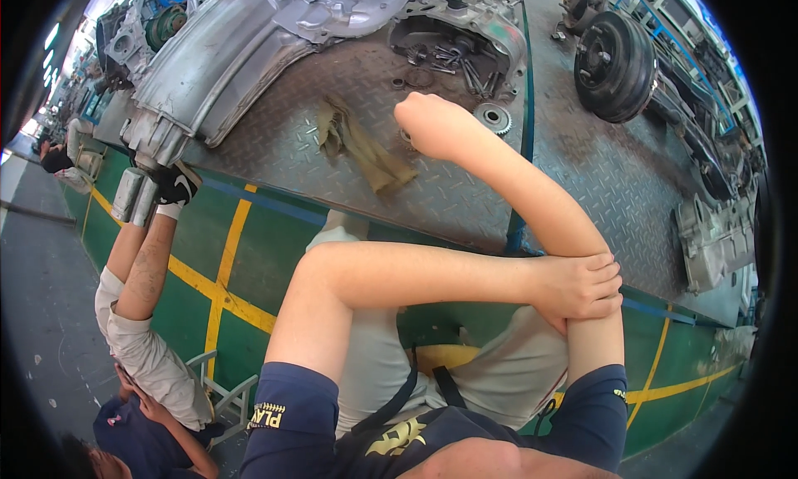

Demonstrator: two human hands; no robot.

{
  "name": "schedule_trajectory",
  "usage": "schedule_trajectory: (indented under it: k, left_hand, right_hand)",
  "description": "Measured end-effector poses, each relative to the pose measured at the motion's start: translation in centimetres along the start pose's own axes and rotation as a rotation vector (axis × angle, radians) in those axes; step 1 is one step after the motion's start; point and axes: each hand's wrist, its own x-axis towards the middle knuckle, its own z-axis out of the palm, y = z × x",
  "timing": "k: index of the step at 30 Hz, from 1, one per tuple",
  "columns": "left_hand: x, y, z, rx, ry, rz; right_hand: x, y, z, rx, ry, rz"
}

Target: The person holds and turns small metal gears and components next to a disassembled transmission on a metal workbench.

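Note:
My left hand (573, 288) is wrapped round my own right arm (603, 313) near the elbow. Raised over the metal bench (274, 146), my right hand (432, 125) is curled into a fist; its palm side is hidden, so I cannot tell whether anything is inside. Part of a small ring-shaped piece shows at the fist's lower left edge. Just right of the fist lies a toothed gear (493, 119). A crumpled olive-brown cloth (362, 150) lies to its left. Beyond it, an open metal housing (499, 34) has several bolts (465, 63) and small parts inside it.
A large silver gearbox casing (216, 63) spans the upper left of the bench. A black brake drum (613, 67) and another metal casing (716, 242) are at the right. On the left, a seated person (154, 379) rests a foot against the bench. Yellow lines (220, 294) mark the green floor.

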Motion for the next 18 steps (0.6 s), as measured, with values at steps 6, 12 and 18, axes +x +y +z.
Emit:
schedule_trajectory:
  k: [6,12,18]
  left_hand:
    - [0.1,-0.3,0.2,-0.012,0.005,0.013]
    - [0.1,-0.6,0.3,-0.028,0.011,0.016]
    - [0.1,-0.8,0.1,-0.012,-0.001,0.023]
  right_hand:
    - [0.4,1.8,0.0,0.172,-0.012,0.044]
    - [0.9,3.4,0.4,0.254,0.042,-0.060]
    - [0.8,3.1,-0.8,0.505,-0.082,0.100]
